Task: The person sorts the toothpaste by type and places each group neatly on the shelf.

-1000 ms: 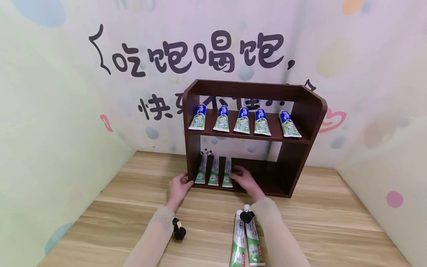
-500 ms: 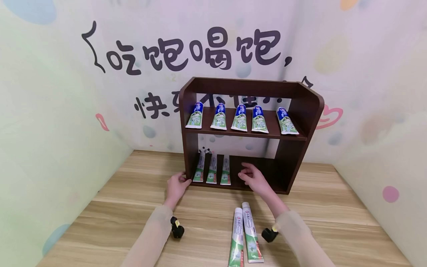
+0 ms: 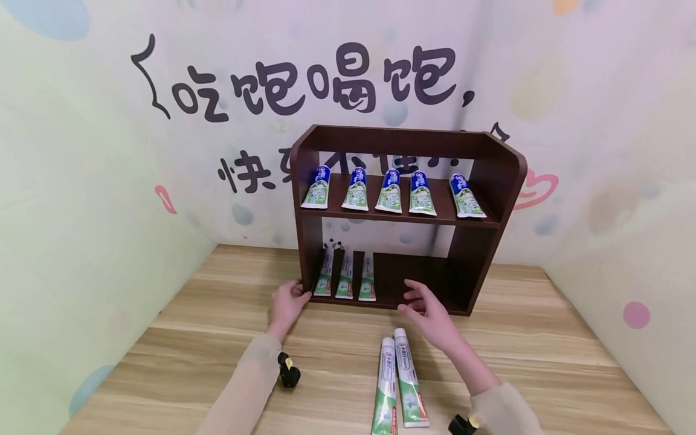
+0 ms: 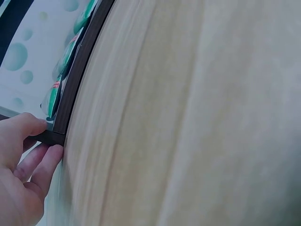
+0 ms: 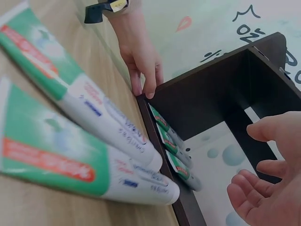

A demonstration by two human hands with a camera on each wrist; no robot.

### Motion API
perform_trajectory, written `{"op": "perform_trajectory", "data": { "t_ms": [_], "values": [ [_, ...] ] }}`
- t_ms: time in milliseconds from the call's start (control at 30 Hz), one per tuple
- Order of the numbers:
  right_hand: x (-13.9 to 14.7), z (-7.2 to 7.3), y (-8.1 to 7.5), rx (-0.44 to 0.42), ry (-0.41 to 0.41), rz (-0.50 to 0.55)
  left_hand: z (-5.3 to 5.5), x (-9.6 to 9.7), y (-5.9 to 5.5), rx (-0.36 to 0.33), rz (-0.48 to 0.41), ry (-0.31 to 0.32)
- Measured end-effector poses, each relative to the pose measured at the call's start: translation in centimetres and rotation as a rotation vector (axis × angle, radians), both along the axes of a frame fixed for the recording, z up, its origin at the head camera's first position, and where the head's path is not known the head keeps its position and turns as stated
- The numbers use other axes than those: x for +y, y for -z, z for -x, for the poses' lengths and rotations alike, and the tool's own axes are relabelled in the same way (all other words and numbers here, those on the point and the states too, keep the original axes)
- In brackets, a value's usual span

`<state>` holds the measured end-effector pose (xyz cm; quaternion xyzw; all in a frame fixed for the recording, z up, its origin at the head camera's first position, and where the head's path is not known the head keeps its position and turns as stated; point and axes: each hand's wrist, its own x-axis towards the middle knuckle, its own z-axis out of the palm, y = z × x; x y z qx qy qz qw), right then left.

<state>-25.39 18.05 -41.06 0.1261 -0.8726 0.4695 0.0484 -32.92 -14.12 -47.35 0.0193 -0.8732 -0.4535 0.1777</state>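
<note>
My left hand [image 3: 286, 305] grips the front lower left corner of a dark brown two-tier shelf [image 3: 402, 222]; in the left wrist view its thumb [image 4: 34, 125] is on one side of the corner and fingers on the other. Relaxed and holding nothing, my right hand [image 3: 432, 314] hovers before the lower tier's right part. Three green-and-white toothpaste tubes lie on the lower tier at left, the rightmost tube [image 3: 367, 278] being closest to that hand. On the table, two more toothpaste tubes, a left one [image 3: 385, 386] and a right one [image 3: 410, 380], lie side by side, caps towards the shelf.
Several blue-and-green toothpaste tubes, one of them in the middle [image 3: 389, 192], stand in a row on the upper tier. The shelf is on a wood-grain table [image 3: 217, 338], close to a printed back wall [image 3: 261, 48]. Side walls rise at left and right.
My right hand has left the third lower-tier tube and moved right and towards me, its fingers opening. My left hand stays at the shelf corner. The tubes keep their places.
</note>
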Motion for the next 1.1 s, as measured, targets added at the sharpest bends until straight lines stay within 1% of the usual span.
{"op": "perform_trajectory", "data": {
  "t_ms": [167, 333, 567, 667, 767, 900, 1100],
  "values": [
    [0.6, -1.3, 0.5, 0.006, 0.016, -0.016, 0.1, 0.0, -0.1, 0.008, 0.006, -0.003],
    [0.9, -2.4, 0.9, -0.013, 0.023, -0.032, 0.0, 0.0, -0.2, 0.016, 0.011, 0.004],
    [1.2, -3.9, 1.5, -0.018, 0.038, -0.080, 0.0, 0.1, -0.3, 0.014, 0.015, 0.008],
    [1.2, -4.5, 1.8, -0.036, 0.033, -0.088, 0.0, 0.0, -0.2, 0.014, 0.016, 0.007],
    [1.2, -5.0, 2.1, -0.076, 0.035, -0.106, 0.1, -0.1, -0.1, 0.015, 0.014, 0.004],
    [1.1, -5.6, 2.4, -0.112, 0.001, -0.139, 0.2, -0.2, 0.0, 0.011, 0.019, 0.002],
    [1.3, -6.1, 3.2, -0.135, -0.070, -0.185, 0.1, -0.3, 0.0, 0.018, 0.027, -0.003]
  ]
}}
